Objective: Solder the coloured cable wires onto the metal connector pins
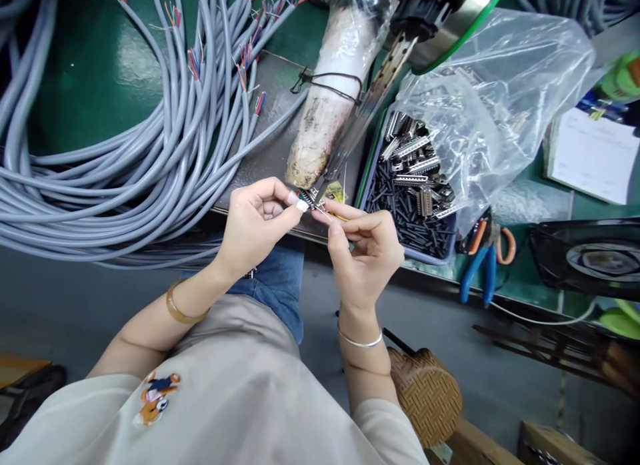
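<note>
My left hand [260, 215] is closed, its thumb and forefinger pinching a small multi-pin connector [309, 198] at the bench edge. To the right, my right hand [367, 248] is closed too, with thin wires [325, 213] between thumb and fingertips, right beside the connector. A soldering iron [390, 72] with a perforated metal barrel slants down from above, its tip close to the connector. Left of it lies a white roll [327, 65] wrapped in clear plastic and tied with black wire; its scorched lower end is just above my left fingertips. My fingers partly hide the connector.
Many grey cables [195, 138] with stripped coloured ends cover the left bench. On the right, a bin [361, 185] holds metal connectors and black tubing pieces under a clear bag [500, 85]. Blue-handled pliers [479, 272] hang by the edge. A woven stool [425, 395] stands below.
</note>
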A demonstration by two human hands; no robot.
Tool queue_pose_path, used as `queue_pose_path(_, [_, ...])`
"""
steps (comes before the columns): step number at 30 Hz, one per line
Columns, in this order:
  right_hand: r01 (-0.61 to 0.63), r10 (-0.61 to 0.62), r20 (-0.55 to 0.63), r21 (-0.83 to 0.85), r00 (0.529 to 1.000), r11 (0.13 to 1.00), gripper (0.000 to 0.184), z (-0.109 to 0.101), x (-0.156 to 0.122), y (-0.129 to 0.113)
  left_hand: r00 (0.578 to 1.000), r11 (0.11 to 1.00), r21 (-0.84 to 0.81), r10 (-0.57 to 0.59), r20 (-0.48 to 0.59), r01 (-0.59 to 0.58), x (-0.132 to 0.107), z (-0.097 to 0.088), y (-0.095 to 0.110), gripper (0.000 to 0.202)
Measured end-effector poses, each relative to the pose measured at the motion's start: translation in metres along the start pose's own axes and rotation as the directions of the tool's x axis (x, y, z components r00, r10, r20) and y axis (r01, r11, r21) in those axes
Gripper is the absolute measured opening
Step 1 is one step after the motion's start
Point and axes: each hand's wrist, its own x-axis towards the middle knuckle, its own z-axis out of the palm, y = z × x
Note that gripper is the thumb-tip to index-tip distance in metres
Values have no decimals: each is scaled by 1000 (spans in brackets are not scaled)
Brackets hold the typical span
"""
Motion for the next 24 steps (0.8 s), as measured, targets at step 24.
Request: queue_pose_path(24, [60,-57,25,-125,998,990,8,-2,10,-6,1000,997,71,18,-7,-18,-3,0,4,19])
